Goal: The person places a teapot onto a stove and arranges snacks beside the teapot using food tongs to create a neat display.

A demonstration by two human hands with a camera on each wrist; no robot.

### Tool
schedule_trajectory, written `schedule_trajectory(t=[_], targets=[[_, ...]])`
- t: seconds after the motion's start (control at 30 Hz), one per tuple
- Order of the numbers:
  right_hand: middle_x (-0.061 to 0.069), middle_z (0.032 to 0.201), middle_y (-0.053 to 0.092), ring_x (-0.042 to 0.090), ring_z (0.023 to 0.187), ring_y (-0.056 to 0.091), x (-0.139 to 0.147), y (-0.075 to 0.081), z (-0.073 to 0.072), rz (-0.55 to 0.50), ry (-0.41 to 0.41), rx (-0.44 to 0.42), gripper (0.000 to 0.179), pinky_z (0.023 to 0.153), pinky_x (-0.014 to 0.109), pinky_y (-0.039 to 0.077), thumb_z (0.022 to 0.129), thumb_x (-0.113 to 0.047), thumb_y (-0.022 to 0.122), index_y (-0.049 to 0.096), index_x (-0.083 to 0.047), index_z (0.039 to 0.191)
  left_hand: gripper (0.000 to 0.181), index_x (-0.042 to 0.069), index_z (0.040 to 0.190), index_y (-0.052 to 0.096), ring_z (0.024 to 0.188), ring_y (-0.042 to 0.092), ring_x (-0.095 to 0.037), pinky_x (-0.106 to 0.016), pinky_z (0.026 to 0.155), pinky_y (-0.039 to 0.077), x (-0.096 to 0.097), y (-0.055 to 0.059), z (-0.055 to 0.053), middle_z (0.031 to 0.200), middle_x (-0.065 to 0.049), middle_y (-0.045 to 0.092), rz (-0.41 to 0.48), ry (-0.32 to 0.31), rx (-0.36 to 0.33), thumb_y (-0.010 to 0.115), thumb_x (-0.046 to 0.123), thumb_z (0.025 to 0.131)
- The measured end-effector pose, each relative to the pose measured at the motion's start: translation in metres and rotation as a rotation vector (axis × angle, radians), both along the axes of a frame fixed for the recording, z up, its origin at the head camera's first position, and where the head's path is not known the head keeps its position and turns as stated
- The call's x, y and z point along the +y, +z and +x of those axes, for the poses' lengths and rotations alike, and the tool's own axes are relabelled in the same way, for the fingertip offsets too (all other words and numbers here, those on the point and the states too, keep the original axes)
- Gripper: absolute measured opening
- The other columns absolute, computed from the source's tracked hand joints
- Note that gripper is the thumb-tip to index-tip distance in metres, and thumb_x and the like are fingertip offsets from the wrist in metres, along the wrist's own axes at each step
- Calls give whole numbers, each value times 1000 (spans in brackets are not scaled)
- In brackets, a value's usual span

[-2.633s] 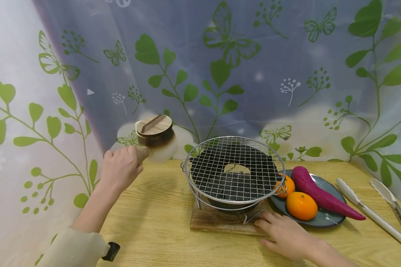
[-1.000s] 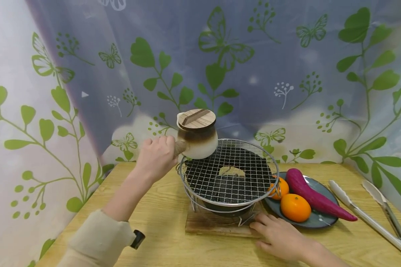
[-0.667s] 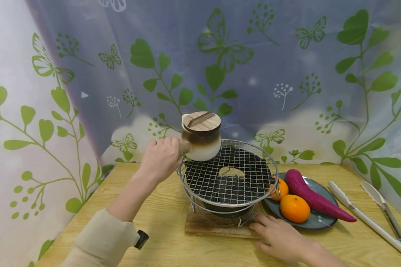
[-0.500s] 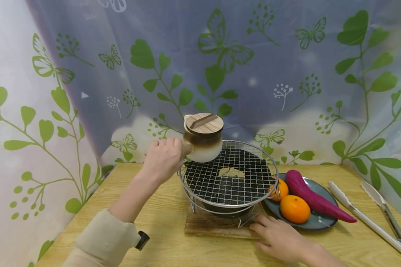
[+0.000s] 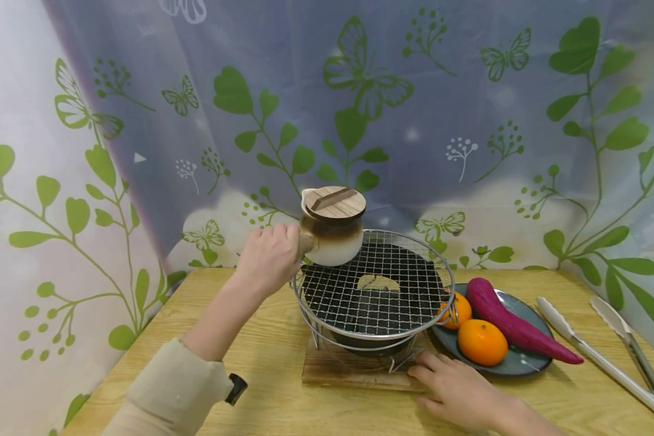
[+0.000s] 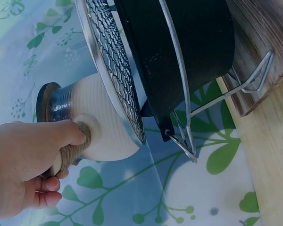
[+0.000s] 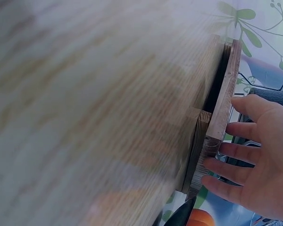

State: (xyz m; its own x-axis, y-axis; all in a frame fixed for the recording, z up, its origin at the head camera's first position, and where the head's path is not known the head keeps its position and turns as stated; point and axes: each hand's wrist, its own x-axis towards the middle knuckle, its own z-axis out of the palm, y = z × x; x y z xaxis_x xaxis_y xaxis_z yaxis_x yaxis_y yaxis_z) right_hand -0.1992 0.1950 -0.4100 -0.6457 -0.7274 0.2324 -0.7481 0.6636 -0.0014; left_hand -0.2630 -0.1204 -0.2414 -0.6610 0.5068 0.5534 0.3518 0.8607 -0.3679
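Observation:
My left hand [image 5: 269, 257] grips the rope-wrapped side handle [image 6: 75, 148] of a small brown-and-cream teapot [image 5: 335, 242] with a wooden lid [image 5: 335, 201]. The teapot is upright at the left rear of the round wire grill mesh [image 5: 378, 309]. Its base is right at the mesh in the left wrist view [image 6: 111, 146], but I cannot tell whether it bears on it. Under the mesh is a black stove [image 6: 188, 42] on a wooden board [image 5: 354, 372]. My right hand [image 5: 460, 387] has its fingers extended and touches the board's right front edge.
Right of the stove, a dark plate [image 5: 528, 363] holds two oranges, one [image 5: 482, 342] in front, and a purple sweet potato [image 5: 523, 324]. Metal tongs [image 5: 605, 357] lie at the far right of the wooden table [image 5: 272, 363]. A patterned curtain [image 5: 441, 121] hangs behind.
My left hand has carried the teapot rightward from beside the stove to the mesh's left rear, then slightly down over the last second. My right hand has stayed at the board.

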Motion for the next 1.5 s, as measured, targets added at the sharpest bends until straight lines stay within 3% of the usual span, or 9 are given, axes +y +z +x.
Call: schedule_trajectory(t=[0.23, 0.57, 1.03, 1.5], targets=[[-2, 102, 52, 16, 88, 53, 0, 1, -1, 7, 5, -5, 35, 71, 36, 48, 82, -33, 65, 62, -11, 110, 27, 3, 82, 46, 58, 49, -23, -35, 53, 41, -1, 1, 0, 67, -7, 44, 4, -5, 0, 64, 23, 83], [-2, 101, 52, 16, 85, 53, 0, 3, -3, 12, 8, 39, 35, 70, 35, 48, 81, -34, 66, 63, -11, 108, 24, 4, 81, 46, 58, 47, -22, -33, 54, 40, 1, 1, 1, 65, -5, 42, 8, 8, 9, 56, 24, 89], [-2, 100, 52, 16, 85, 53, 0, 4, -4, 18, 13, 34, 35, 71, 35, 47, 81, -33, 67, 63, -11, 108, 22, 3, 80, 46, 58, 48, -21, -33, 55, 43, 5, -1, 2, 64, -5, 42, -5, 31, 36, 54, 21, 90], [-1, 101, 53, 18, 86, 54, -1, 0, -1, 2, 16, 94, 35, 71, 36, 47, 79, -32, 67, 63, -11, 107, 21, 5, 73, 43, 56, 46, -21, -32, 52, 42, 12, -4, 2, 62, -5, 40, 3, 18, 80, 52, 15, 89]])
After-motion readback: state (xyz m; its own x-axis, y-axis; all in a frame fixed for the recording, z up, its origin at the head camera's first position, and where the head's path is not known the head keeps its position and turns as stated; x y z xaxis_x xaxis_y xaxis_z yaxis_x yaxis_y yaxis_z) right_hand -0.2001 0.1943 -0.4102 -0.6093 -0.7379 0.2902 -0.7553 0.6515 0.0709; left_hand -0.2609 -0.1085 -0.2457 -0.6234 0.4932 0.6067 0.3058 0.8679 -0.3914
